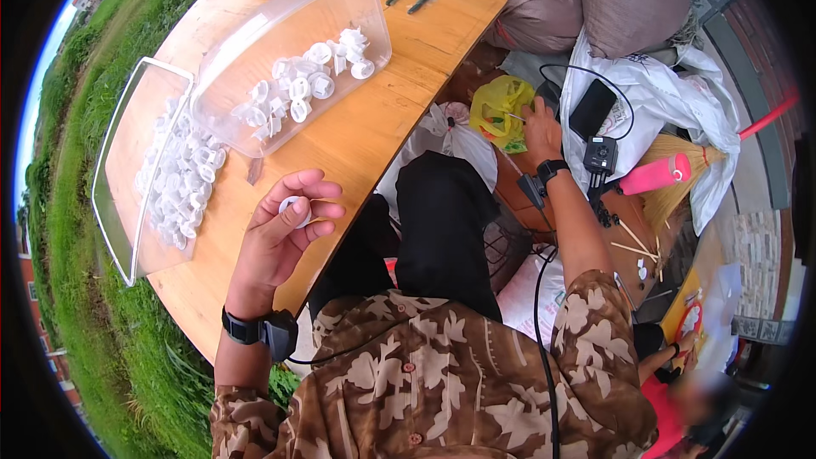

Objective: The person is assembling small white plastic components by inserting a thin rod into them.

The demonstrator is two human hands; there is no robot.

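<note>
Your left fingers (326, 190) are loosely curled, thumb pinning a white cap (295, 211) above the desk (442, 30), probably gently so it turns easily. Can't tell how open your right fingers (537, 110) are, or their hold, by the yellow bag (495, 104). Clear tub (372, 15) likely sits close for easy reach.

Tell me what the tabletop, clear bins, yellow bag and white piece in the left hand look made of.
Tabletop: wood or wood-look board, smooth, apparently varnished; grain shows.
Clear bins: likely rigid plastic, glossy; the tabletop shows through their walls.
Yellow bag: probably thin plastic film, shiny; crinkled and partly see-through.
White piece in the left hand: perhaps moulded plastic, evenly white; partly covered, so uncertain.
</note>
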